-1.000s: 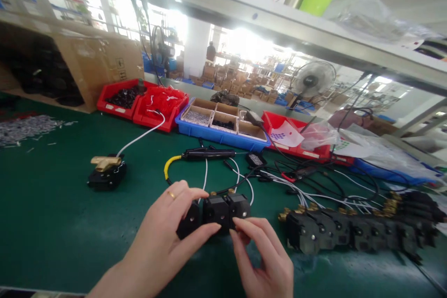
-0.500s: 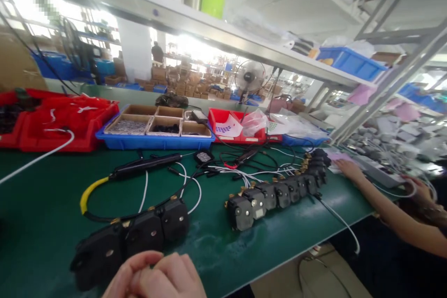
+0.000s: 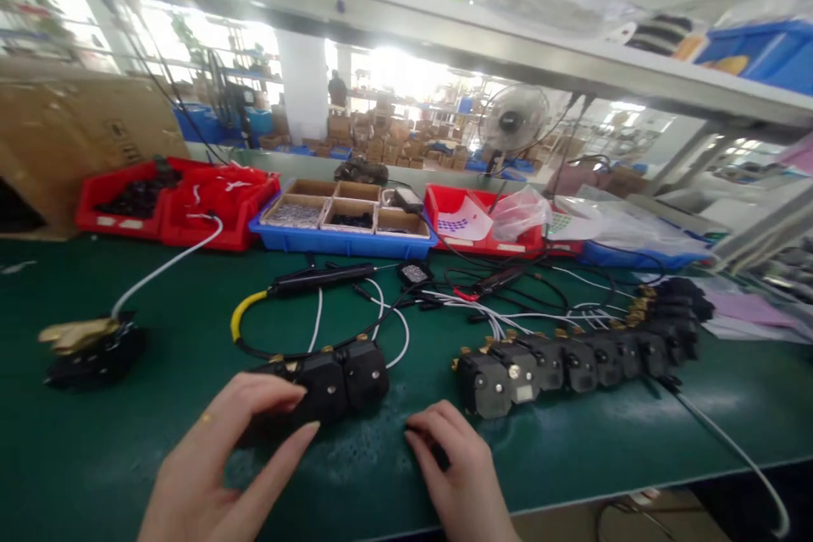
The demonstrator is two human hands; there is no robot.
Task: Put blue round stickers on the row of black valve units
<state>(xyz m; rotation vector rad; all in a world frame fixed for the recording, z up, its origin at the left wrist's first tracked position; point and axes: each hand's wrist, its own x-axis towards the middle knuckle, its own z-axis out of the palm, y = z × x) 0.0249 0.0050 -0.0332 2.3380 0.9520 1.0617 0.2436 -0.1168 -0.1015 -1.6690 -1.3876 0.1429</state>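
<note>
Green tabletop [image 3: 362, 483] carries a long row of black units [image 3: 581, 366], already lined up; a shorter row [image 3: 327, 389] stands apart, and one brass-topped unit [image 3: 95, 360] lies outside both. Left hand's [image 3: 216, 449] thumb and forefinger spread at the shorter row's near end, contact unclear; right hand's [image 3: 457, 466] fingertips nearly meet beside it, whether pinching anything I cannot tell

At your left hand [image 3: 222, 457]: black blocks [image 3: 362, 356], matt plastic look, small shiny metallic studs [image 3: 331, 389]. Left of that hand: brass-coloured fitting [image 3: 80, 335], smooth metal. Under your right hand [image 3: 457, 461]: green tabletop [image 3: 381, 474], smooth, slightly glossy, smudged. Beyond your left hand: red bins [image 3: 207, 237], smooth plastic; brown box [image 3: 63, 114], matt cardboard. Beyond your right hand: clear bag [image 3: 517, 213], crinkled glossy plastic; dotted sheet [image 3: 467, 218], matt paper.
</note>
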